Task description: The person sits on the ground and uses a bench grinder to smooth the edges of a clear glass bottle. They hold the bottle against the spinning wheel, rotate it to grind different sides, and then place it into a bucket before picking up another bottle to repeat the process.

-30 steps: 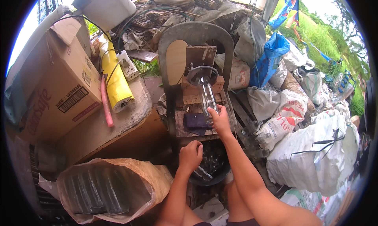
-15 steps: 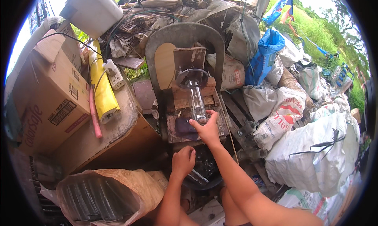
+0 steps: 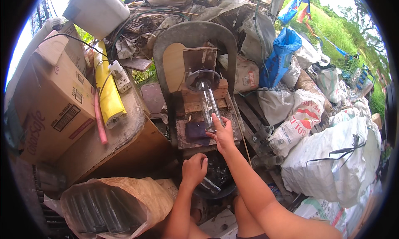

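Note:
A clear glass bottle (image 3: 208,104) leans on a wooden jig, its far end inside a dark round ring (image 3: 193,80). My right hand (image 3: 223,136) is closed around the bottle's near end, thumb on top. Closer to me, my left hand (image 3: 194,170) is curled in a loose fist; whatever is inside it, if anything, is hidden. A dark purple cloth (image 3: 195,131) lies on the jig's wooden base (image 3: 181,144), left of the bottle. Below, a dark basin (image 3: 224,192) contains glass pieces, partly covered by my left hand and forearm.
The jig stands on a grey plastic chair (image 3: 160,60). At left, a wooden table (image 3: 124,133) carries a cardboard box (image 3: 54,101), a yellow roll (image 3: 109,101) and a power strip (image 3: 120,77). Glassware fills a paper bag (image 3: 145,197). White sacks (image 3: 328,160) and bottles (image 3: 266,160) lie at right.
My right hand has shifted slightly down and right, turning its grip on the bottle's near end. The bottle has rotated or tilted slightly. My left hand stays nearly still.

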The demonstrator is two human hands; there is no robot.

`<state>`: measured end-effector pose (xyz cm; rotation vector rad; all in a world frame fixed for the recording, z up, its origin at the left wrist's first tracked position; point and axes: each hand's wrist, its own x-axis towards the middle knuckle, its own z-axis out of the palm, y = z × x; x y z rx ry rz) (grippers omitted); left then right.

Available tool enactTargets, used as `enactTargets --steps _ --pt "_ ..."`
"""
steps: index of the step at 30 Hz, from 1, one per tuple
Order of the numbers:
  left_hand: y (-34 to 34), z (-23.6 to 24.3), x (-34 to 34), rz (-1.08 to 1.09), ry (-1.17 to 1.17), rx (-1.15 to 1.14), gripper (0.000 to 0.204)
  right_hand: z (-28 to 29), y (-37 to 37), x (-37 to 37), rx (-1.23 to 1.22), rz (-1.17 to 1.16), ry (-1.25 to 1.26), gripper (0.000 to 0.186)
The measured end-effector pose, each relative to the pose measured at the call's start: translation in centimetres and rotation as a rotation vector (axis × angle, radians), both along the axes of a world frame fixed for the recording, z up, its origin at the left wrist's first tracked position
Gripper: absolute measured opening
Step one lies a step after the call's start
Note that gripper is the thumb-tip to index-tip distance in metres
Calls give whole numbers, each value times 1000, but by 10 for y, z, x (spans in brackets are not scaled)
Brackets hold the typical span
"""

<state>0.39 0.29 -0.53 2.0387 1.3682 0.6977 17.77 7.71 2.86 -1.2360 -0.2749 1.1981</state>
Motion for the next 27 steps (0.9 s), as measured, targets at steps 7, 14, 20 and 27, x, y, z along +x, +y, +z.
enactTargets --steps 7,14,20,27 --pt "1 0 0 11 37 10 16 -14 -1 -9 35 -14 -462 86" --pt "1 2 1 13 36 -15 16 -3 -7 -3 27 -105 207 69" --pt "0 4 0 12 54 8 17 1 -7 4 -205 71 -80 74" --pt "2 3 1 8 35 4 17 -10 -17 -14 6 -33 -389 75"
